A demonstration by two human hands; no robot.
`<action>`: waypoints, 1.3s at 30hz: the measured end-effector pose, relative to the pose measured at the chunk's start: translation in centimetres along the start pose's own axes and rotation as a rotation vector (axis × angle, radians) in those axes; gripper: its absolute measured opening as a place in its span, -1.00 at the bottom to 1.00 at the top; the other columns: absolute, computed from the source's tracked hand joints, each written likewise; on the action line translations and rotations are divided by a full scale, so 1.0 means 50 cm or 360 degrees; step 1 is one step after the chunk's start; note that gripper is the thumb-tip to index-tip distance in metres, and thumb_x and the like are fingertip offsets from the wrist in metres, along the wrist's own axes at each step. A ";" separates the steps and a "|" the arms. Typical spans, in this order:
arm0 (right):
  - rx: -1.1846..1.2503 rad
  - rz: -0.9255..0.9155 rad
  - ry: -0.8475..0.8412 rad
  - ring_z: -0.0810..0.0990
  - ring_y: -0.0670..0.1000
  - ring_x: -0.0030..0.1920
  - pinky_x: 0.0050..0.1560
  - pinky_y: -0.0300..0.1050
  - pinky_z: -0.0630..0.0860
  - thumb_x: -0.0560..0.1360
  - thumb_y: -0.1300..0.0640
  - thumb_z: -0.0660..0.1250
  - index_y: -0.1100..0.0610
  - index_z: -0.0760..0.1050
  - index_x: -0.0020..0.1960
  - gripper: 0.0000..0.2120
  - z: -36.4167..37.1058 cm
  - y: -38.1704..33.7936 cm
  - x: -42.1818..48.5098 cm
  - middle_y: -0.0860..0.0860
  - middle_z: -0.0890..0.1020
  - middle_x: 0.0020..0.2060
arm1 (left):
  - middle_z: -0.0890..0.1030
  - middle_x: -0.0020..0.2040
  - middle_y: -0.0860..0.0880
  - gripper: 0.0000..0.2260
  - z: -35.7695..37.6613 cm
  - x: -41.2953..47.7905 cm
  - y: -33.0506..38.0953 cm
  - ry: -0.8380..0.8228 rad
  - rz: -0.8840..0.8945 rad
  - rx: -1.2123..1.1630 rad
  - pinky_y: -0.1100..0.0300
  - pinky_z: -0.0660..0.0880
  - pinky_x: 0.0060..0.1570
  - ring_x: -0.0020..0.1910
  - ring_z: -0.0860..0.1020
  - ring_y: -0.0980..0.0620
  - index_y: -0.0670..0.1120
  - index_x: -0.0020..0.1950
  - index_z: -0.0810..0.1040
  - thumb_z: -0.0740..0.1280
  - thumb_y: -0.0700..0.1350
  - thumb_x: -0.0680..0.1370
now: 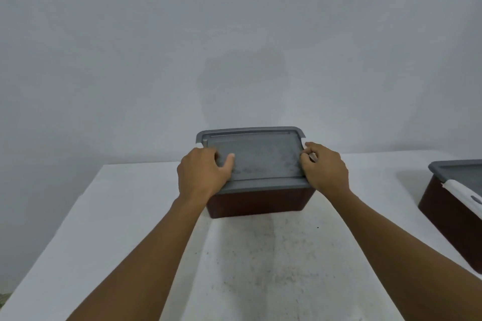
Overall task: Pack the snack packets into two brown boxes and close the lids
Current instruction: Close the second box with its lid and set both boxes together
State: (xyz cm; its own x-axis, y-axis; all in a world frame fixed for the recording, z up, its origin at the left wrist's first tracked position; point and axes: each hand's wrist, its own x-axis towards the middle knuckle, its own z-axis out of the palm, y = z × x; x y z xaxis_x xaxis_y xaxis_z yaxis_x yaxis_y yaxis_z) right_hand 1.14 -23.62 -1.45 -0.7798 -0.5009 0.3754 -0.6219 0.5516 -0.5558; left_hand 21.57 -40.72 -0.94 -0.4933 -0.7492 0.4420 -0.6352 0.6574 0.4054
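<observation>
A: Where is our brown box (258,202)?

B: In the middle of the white table (260,268), towards the far edge, with the grey lid (260,156) lying flat on it. No snack packets show, so we judge them already inside.

A: And our hands?

B: Our left hand (202,172) grips the lid's left edge, thumb flat on top and fingers curled down over the side. Our right hand (324,168) is curled round the right edge. Something pale shows under those fingers, perhaps a clasp, but we cannot tell.

A: How will it handle?

B: We take it for stiff plastic, smooth and a little slippery. With packets inside it is probably light, so it may slide on the table if we press unevenly. The two short ends, where we hold now, look like the best places to push down until the lid seats.

A: Anything around us?

B: The second box (448,214) stands well apart at the right edge of the table, its own lid on and a white clasp (461,193) showing on its near end. Behind is a plain grey wall (234,34). Nothing stands between our hands and the box.
</observation>
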 end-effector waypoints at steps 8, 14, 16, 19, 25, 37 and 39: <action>0.0204 -0.0027 0.0060 0.49 -0.05 -0.30 -0.14 0.07 0.53 0.47 0.06 0.13 0.04 0.41 -0.26 -0.83 0.048 0.020 0.084 -0.07 0.52 -0.31 | 0.55 -0.33 0.06 -0.71 0.039 0.084 0.006 0.0176 0.0190 -0.0174 0.17 0.44 -0.30 -0.35 0.49 0.08 -0.04 -0.23 0.53 0.29 0.14 0.54; 0.0392 -0.0061 0.0189 0.53 0.08 -0.27 -0.19 0.01 0.49 0.45 0.18 0.19 0.20 0.48 -0.31 -0.80 0.065 0.036 0.108 0.11 0.58 -0.30 | 0.52 -0.30 0.07 -0.78 0.057 0.086 -0.009 0.0317 0.0287 -0.0171 0.20 0.36 -0.32 -0.35 0.45 0.07 -0.05 -0.20 0.51 0.27 0.06 0.53; 0.0450 -0.0162 0.0173 0.53 0.08 -0.23 -0.18 -0.04 0.47 0.48 0.20 0.21 0.22 0.51 -0.33 -0.76 0.063 0.035 0.107 0.14 0.59 -0.26 | 0.55 -0.20 0.06 -0.81 0.061 0.087 -0.010 0.0388 0.0136 -0.0203 0.21 0.37 -0.20 -0.23 0.48 0.08 -0.06 -0.12 0.53 0.28 0.04 0.56; 0.0499 -0.0267 -0.0006 0.53 -0.03 -0.21 -0.24 -0.25 0.46 0.52 0.20 0.20 0.21 0.57 -0.24 -0.76 0.055 0.036 0.111 0.02 0.57 -0.22 | 0.54 -0.14 0.07 -0.84 0.065 0.093 -0.009 0.0335 0.0021 -0.0201 0.19 0.38 -0.14 -0.16 0.48 0.07 -0.05 -0.07 0.53 0.28 0.03 0.56; 0.0360 -0.0302 -0.0235 0.52 0.04 0.08 0.05 -0.11 0.42 0.55 0.14 0.23 0.13 0.59 -0.02 -0.83 0.045 0.036 0.117 0.04 0.58 0.11 | 0.52 -0.26 -0.01 -0.85 0.056 0.089 -0.003 0.0205 0.0324 0.0034 0.16 0.34 -0.25 -0.27 0.47 -0.04 -0.10 -0.15 0.51 0.27 -0.07 0.57; -0.0524 -0.0501 -0.0208 0.38 0.00 0.32 0.23 0.07 0.31 0.54 -0.05 0.30 -0.08 0.55 0.21 -0.74 -0.265 0.282 0.009 -0.11 0.55 0.25 | 0.59 0.09 -0.05 -0.78 0.134 -0.019 0.233 -0.0054 0.0594 0.0077 0.00 0.41 0.07 0.07 0.51 -0.08 -0.08 0.09 0.57 0.17 -0.08 0.60; -0.0576 -0.0416 -0.0143 0.38 0.04 0.34 0.26 0.07 0.31 0.53 -0.01 0.31 -0.06 0.58 0.18 -0.76 -0.328 0.352 -0.008 -0.08 0.53 0.26 | 0.55 0.20 -0.12 -0.78 0.153 -0.051 0.277 -0.0032 0.0662 0.0082 -0.04 0.37 0.16 0.17 0.49 -0.14 -0.12 0.15 0.55 0.29 -0.09 0.54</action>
State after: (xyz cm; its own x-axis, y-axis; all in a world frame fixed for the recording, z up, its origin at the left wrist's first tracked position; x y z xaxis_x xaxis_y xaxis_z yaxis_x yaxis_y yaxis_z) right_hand -10.68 -2.77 0.79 -0.5941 -0.7014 0.3937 -0.7944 0.5886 -0.1502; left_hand 9.48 -30.33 -2.55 -0.7254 -0.4222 0.5436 -0.4077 0.8999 0.1549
